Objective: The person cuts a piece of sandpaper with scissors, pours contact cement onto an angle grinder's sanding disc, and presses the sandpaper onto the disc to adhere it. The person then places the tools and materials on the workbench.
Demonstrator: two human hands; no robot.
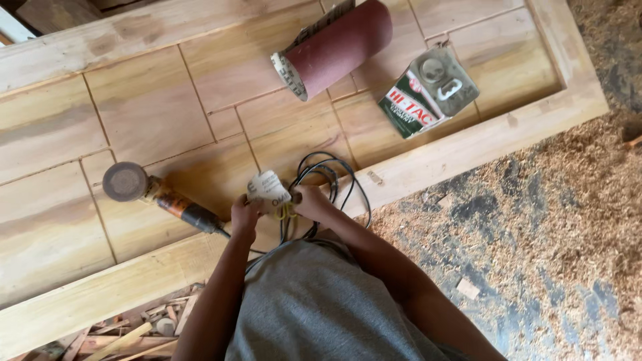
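Note:
Both my hands meet over a small piece of sandpaper (268, 189), pale backing side up, just above the near rail of a wooden panelled door (154, 113) lying flat. My left hand (244, 217) grips the piece's left edge; my right hand (309, 200) grips its right edge. Beside my left hand lies an orange and black angle grinder (175, 204) with a round sanding disc (125, 181). Its black cord (328, 177) loops around my right hand.
A roll of reddish-brown sandpaper (334, 47) lies on the door at the top centre. A green and white metal can (428, 93) lies to its right. Sawdust (535, 220) covers the floor on the right. Wood offcuts (127, 331) lie at the bottom left.

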